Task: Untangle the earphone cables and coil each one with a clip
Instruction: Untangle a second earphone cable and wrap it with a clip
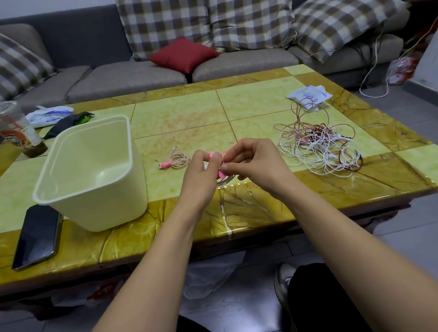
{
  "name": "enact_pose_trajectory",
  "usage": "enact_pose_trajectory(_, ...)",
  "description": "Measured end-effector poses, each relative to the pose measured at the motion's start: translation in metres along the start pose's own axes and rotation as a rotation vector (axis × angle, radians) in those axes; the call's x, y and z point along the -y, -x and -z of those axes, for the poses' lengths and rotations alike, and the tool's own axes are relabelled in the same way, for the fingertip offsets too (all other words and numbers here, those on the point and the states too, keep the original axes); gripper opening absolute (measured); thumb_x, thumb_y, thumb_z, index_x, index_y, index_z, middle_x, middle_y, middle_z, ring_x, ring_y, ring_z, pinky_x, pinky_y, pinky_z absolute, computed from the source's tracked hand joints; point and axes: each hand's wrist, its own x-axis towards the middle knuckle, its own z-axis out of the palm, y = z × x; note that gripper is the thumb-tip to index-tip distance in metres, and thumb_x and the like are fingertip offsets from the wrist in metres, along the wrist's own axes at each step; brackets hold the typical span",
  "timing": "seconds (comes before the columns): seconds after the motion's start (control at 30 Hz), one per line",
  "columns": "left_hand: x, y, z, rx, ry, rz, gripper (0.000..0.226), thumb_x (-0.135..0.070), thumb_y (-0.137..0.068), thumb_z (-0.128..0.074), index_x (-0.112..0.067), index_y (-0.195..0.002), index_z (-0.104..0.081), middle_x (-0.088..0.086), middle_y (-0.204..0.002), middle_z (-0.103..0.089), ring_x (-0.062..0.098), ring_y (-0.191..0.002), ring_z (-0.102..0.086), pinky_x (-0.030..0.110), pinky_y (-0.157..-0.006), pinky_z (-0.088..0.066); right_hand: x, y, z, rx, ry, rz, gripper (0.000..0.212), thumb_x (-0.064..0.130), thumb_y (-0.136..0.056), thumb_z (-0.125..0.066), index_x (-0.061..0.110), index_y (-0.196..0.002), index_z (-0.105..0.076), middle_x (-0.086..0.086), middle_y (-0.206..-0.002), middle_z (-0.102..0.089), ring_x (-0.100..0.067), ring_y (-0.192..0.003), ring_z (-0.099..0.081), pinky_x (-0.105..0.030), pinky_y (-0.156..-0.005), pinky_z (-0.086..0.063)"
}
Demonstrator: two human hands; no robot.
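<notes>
Now the left hand (pixel 200 170) and right hand (pixel 254 160) are pinching a pink clip (pixel 221 175) onto a coiled cable (pixel 224 183); next, likely snapping it shut

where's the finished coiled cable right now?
Head view: the coiled cable lies on the table, left of centre, between the bin and the left hand.

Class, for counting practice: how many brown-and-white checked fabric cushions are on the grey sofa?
4: left cushion at the left end of the grey sofa; middle-left cushion and middle-right cushion side by side against the backrest; right cushion at the right end. More may lie outside the frame.
</notes>
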Motion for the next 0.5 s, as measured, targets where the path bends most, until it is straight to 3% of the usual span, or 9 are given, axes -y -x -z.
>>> enact_pose_trajectory(0.2, 0.003, -0.002, 0.001, -0.056, -0.005, -0.048, 0.020, -0.032, -0.099, -0.047, -0.014, -0.091, -0.050, 0.002, -0.081, -0.061, 0.016, -0.077, -0.054, 0.031, -0.071, -0.040, -0.002, 0.000, -0.005, -0.081, 0.111, 0.172, 0.019, 0.002, -0.072, -0.082, 0.007, -0.078, -0.065, 0.004, -0.070, -0.065, 0.001, -0.059, -0.054, -0.009, -0.059, -0.039)
enact_pose_trajectory(0.3, 0.005, -0.003, 0.001, -0.064, -0.030, -0.087, 0.020, -0.032, -0.099, -0.048, -0.015, -0.090, -0.050, 0.006, -0.080, -0.063, 0.021, -0.078, -0.054, 0.032, -0.069, -0.039, -0.007, 0.000, -0.007, -0.076, 0.174, 0.209, 0.022, 0.011, -0.076, -0.080, 0.016, -0.088, -0.063, 0.011, -0.071, -0.066, -0.002, -0.075, -0.058, -0.014, -0.067, -0.036)
enact_pose_trajectory(0.4, 0.003, 0.000, 0.002, -0.050, -0.038, -0.104, 0.019, -0.030, -0.100, -0.047, -0.014, -0.092, -0.050, -0.001, -0.079, -0.063, 0.013, -0.076, -0.052, 0.026, -0.064, -0.038, -0.012, -0.003, -0.004, -0.023, 0.217, 0.180, 0.036, 0.022, -0.081, -0.078, 0.024, -0.112, -0.060, 0.010, -0.100, -0.064, -0.010, -0.105, -0.056, -0.016, -0.080, -0.042)
enact_pose_trajectory(0.47, 0.001, 0.001, 0.001, -0.037, -0.028, -0.115, 0.018, -0.030, -0.100, -0.048, -0.014, -0.093, -0.050, -0.001, -0.081, -0.064, 0.012, -0.077, -0.055, 0.024, -0.066, -0.040, -0.014, -0.005, 0.000, 0.067, 0.110, 0.098, 0.044, 0.018, -0.085, -0.075, 0.020, -0.126, -0.057, -0.001, -0.115, -0.064, -0.011, -0.110, -0.060, -0.021, -0.089, -0.048)
enact_pose_trajectory(0.5, 0.001, 0.001, 0.001, -0.030, -0.018, -0.119, 0.018, -0.030, -0.100, -0.048, -0.014, -0.093, -0.050, -0.002, -0.081, -0.065, 0.011, -0.078, -0.057, 0.024, -0.067, -0.042, -0.015, -0.005, 0.001, 0.117, 0.045, 0.056, 0.042, 0.015, -0.087, -0.072, 0.016, -0.127, -0.058, -0.007, -0.113, -0.067, -0.013, -0.107, -0.063, -0.025, -0.090, -0.051)
